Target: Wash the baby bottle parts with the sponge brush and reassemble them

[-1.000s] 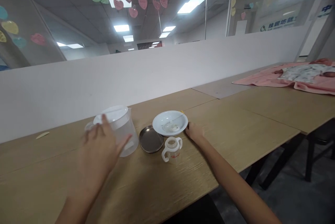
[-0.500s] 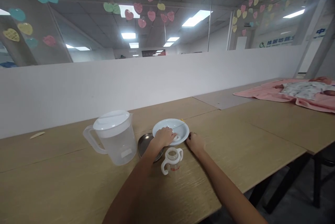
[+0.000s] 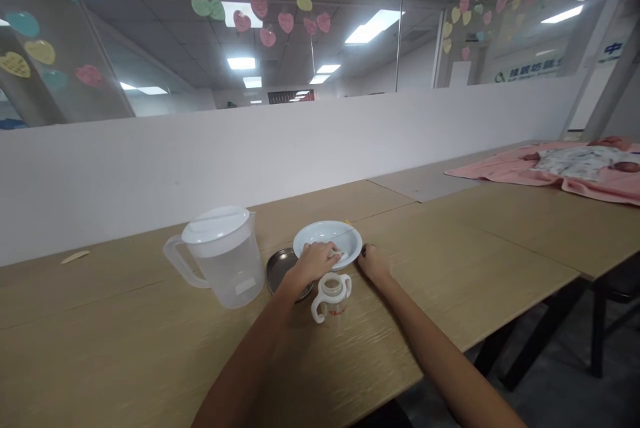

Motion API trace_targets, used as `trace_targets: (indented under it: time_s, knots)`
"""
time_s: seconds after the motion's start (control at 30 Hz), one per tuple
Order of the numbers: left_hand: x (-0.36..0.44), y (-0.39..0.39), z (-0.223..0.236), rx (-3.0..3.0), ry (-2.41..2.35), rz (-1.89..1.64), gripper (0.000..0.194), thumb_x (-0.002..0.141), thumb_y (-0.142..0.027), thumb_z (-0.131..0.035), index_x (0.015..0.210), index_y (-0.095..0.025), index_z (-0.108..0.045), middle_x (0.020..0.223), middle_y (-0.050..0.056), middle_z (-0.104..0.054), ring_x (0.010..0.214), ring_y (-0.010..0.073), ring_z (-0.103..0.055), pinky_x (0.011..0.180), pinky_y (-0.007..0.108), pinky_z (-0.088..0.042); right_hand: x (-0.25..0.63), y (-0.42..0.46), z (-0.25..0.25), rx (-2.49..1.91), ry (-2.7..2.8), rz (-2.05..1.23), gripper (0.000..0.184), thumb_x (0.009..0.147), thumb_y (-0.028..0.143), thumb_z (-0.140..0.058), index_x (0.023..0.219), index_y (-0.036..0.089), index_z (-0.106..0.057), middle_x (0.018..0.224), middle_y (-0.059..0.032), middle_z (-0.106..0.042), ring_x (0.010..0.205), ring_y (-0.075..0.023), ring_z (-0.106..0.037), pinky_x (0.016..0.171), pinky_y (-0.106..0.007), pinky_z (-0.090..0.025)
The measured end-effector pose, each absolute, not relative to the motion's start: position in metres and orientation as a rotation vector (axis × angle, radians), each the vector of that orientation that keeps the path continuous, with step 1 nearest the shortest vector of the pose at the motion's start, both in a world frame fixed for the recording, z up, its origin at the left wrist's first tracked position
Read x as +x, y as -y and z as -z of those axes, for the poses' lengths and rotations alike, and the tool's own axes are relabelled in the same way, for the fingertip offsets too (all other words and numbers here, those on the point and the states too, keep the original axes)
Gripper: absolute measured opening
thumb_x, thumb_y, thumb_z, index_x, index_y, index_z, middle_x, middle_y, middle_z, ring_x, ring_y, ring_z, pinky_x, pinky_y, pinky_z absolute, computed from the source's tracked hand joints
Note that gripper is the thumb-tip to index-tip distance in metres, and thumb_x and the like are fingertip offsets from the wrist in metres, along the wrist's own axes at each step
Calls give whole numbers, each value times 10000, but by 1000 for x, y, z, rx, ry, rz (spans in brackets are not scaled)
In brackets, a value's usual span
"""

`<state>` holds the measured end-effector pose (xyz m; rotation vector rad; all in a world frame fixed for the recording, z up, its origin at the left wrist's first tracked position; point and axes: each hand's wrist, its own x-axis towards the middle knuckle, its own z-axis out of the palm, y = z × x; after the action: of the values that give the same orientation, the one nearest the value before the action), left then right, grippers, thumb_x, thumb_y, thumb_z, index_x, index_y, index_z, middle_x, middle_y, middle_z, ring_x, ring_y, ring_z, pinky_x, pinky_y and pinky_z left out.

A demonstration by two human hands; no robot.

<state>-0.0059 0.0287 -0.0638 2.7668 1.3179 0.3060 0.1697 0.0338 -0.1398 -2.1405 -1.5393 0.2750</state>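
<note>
My left hand [image 3: 317, 261] reaches over the near side of a white bowl [image 3: 306, 235]. Its fingers are closed around a small white piece [image 3: 340, 256] inside the bowl; the exact kind is hard to make out. My right hand [image 3: 375, 263] rests on the table against the bowl's right rim, fingers curled in; anything within them is hidden. Just in front of the bowl stands an open baby bottle [image 3: 334, 298] with white side handles and red print, no lid on it. A round metal dish [image 3: 276, 271] lies left of the bowl, partly covered by my left forearm.
A clear plastic pitcher [image 3: 227, 268] with a white lid stands left of the metal dish. A thin pale strip [image 3: 75, 257] lies at far left. On a pink towel [image 3: 480, 167] at far right lies a baby-like figure [image 3: 575, 165] in patterned clothes. A white wall [image 3: 200, 161] borders the table.
The fingers of my left hand have closed on the small white piece in the bowl and tilted it up. My right hand stays by the rim. The view has shifted slightly.
</note>
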Motion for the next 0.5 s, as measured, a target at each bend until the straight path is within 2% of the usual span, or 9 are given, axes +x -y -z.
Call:
trace_targets:
  time_s: [0.2, 0.33, 0.43, 0.5]
  knots:
    - [-10, -28, 61, 2697, -1296, -366, 345, 868, -426, -421, 813, -170, -645, 896, 81, -634, 845, 225, -584, 794, 329, -399, 173, -37, 143, -2129, 1536, -266, 333, 875, 323, -402, 999, 134, -647, 1010, -166, -668, 920, -264, -643, 708, -325, -460]
    - [-15, -35, 60, 2585, -1285, -508, 276, 783, -427, -545, 698, -170, -599, 830, 54, -581, 781, 203, -560, 723, 302, -411, 177, -42, 147, -2126, 1488, -248, 361, 888, 324, -366, 974, 124, -655, 975, -171, -678, 889, -263, -651, 691, -323, -460]
    - [-18, -41, 58, 2453, -1289, -664, 210, 679, -353, -653, 635, -176, -550, 759, 14, -541, 757, 179, -533, 710, 286, -412, 188, -49, 156, -2123, 1409, -197, 435, 908, 309, -273, 1029, 116, -643, 924, -182, -683, 802, -242, -662, 655, -319, -460]
    - [-21, -45, 55, 2352, -1290, -748, 168, 625, -267, -680, 638, -177, -539, 711, -16, -522, 724, 156, -521, 689, 267, -416, 201, -55, 163, -2047, 1359, -63, 516, 912, 293, -178, 1050, 114, -641, 797, -168, -686, 665, -224, -653, 602, -319, -452]
